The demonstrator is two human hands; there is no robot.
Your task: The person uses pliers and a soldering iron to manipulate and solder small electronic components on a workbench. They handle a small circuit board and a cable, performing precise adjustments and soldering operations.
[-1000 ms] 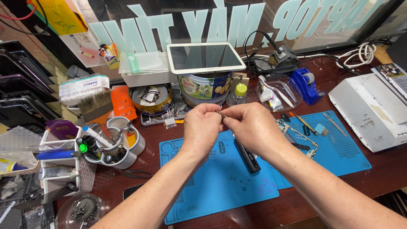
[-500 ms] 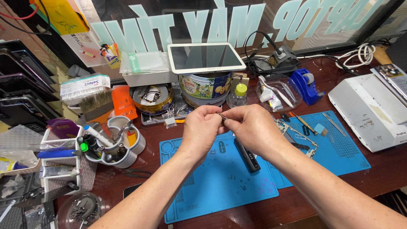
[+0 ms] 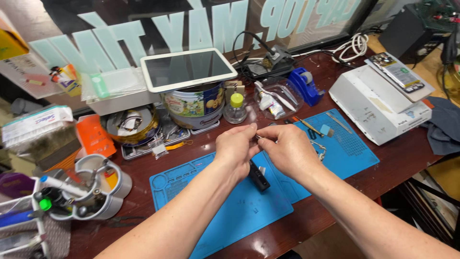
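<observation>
Blue silicone mat (image 3: pixel 230 216) under hands. Left hand (image 3: pixel 235 149) and right hand (image 3: pixel 286 151) pinch tiny metal part (image 3: pixel 258 137) together; slip likely drops it into clutter beside black tool (image 3: pixel 258 175).

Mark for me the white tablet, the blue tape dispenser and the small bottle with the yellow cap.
white tablet (image 3: pixel 188 68), head view, middle of its dark screen.
blue tape dispenser (image 3: pixel 306 86), head view, its blue body.
small bottle with the yellow cap (image 3: pixel 236 100), head view, on the yellow cap.
</observation>
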